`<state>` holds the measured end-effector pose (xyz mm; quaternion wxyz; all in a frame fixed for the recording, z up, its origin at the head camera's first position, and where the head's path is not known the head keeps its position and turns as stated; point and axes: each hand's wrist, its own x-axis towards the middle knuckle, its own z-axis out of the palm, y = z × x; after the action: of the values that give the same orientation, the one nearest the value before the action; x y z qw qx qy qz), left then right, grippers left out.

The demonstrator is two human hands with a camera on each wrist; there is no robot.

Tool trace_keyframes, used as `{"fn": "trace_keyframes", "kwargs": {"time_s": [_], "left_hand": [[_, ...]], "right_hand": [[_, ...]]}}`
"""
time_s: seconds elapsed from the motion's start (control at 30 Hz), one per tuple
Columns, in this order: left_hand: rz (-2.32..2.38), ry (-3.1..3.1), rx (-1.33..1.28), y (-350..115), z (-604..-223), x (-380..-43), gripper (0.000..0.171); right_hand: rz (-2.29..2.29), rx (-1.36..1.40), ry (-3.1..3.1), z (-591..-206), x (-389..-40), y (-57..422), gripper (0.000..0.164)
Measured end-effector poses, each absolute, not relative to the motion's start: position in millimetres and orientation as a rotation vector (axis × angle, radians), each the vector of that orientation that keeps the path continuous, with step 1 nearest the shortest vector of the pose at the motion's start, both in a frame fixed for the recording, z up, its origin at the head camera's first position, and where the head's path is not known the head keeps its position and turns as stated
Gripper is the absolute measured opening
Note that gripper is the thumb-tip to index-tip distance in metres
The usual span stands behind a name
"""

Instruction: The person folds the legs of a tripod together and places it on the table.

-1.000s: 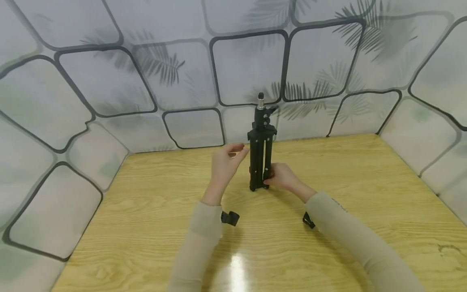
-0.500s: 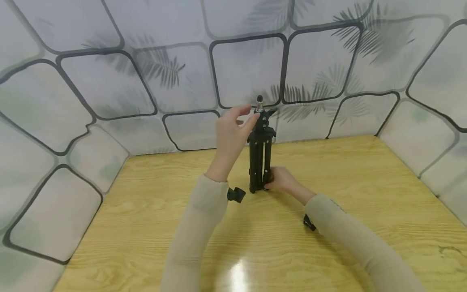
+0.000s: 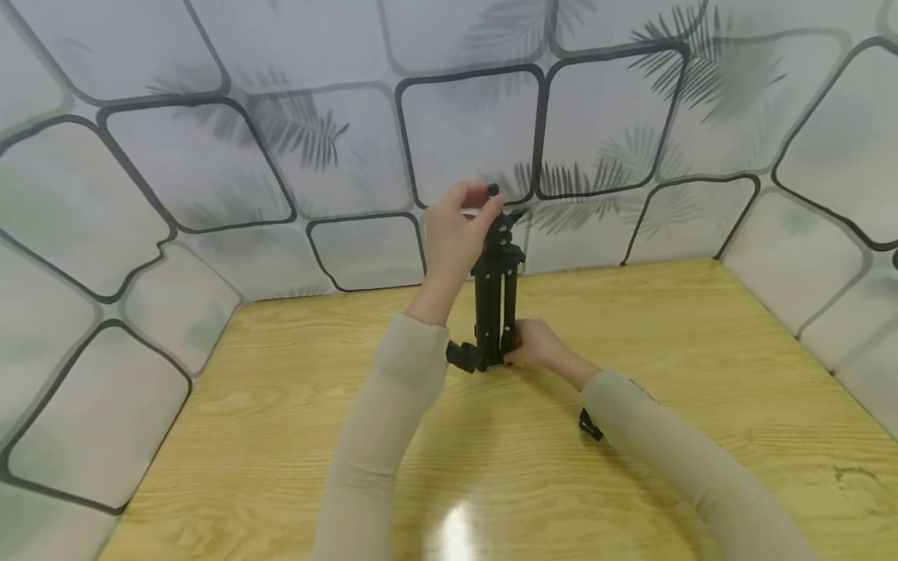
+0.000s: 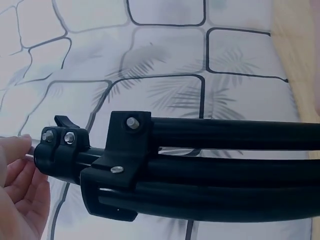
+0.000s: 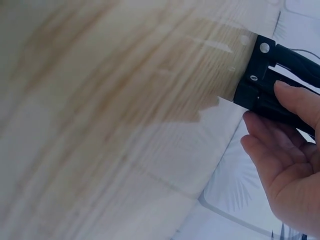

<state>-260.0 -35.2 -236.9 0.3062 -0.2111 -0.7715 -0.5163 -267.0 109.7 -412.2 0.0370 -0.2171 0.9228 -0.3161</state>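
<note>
A black folded light stand (image 3: 482,304) stands upright on the wooden table, its legs together. My left hand (image 3: 449,238) pinches its metal top stud between thumb and fingers, and the black tip (image 3: 493,189) shows just above them. In the left wrist view, my left hand (image 4: 22,192) is right at the end of the collar (image 4: 59,157), which carries bolts and a small lever (image 4: 64,121). Low on the legs, my right hand (image 3: 539,344) grips the stand. The right wrist view shows the thumb on a leg near the foot joint (image 5: 250,85), with curled fingers beneath.
The wooden table (image 3: 281,436) spreads around the stand. Patterned cloth walls (image 3: 337,156) with dark outlines and leaf prints rise behind and at both sides. Small black wrist mounts show beside the left cuff (image 3: 414,343) and under the right sleeve (image 3: 631,413).
My left hand has risen from beside the legs to the top of the stand and taken hold of the stud. My right hand has stayed at the base.
</note>
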Motion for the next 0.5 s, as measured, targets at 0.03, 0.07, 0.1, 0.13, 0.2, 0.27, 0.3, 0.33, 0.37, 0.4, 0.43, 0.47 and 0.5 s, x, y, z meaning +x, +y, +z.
{"fn": "trace_keyframes", "kwargs": {"time_s": [0.03,0.07,0.1,0.13,0.2,0.27,0.3,0.33,0.37,0.4,0.43,0.47,0.5], "left_hand": [[-1.365,-2.042,-0.566,-36,-236,-259,0.023],[-1.367,-2.043,-0.574,-37,-235,-258,0.022],[-1.373,-2.042,-0.582,-38,-235,-257,0.022],[-1.386,-2.040,-0.591,-39,-234,-256,0.022],[-1.403,-2.030,-0.598,-42,-234,-253,0.022],[-1.428,-2.011,-0.600,-46,-233,-249,0.021],[-1.444,-1.998,-0.601,-48,-232,-247,0.021],[-1.448,-1.987,-0.604,-51,-231,-244,0.021],[-1.448,-1.974,-0.607,-53,-230,-242,0.020],[-1.454,-1.959,-0.609,-56,-228,-239,0.020],[-1.461,-1.946,-0.610,-59,-227,-238,0.019],[-1.463,-1.932,-0.611,-63,-225,-236,0.019],[-1.462,-1.921,-0.606,-67,-224,-234,0.019]], "right_hand": [[-0.975,-0.666,2.831,-412,-267,109,0.020],[-0.982,-0.669,2.829,-412,-267,109,0.020],[-0.987,-0.674,2.829,-412,-267,109,0.019],[-0.992,-0.682,2.829,-411,-267,109,0.019],[-1.002,-0.701,2.835,-411,-267,109,0.020],[-1.017,-0.720,2.845,-410,-266,110,0.022],[-1.029,-0.740,2.852,-411,-266,111,0.022],[-1.040,-0.760,2.857,-411,-267,113,0.023],[-1.057,-0.772,2.852,-409,-267,115,0.025],[-1.067,-0.786,2.854,-408,-267,116,0.026],[-1.076,-0.804,2.857,-406,-268,118,0.026],[-1.082,-0.825,2.861,-404,-269,121,0.024],[-1.081,-0.843,2.870,-402,-270,123,0.023]]}}
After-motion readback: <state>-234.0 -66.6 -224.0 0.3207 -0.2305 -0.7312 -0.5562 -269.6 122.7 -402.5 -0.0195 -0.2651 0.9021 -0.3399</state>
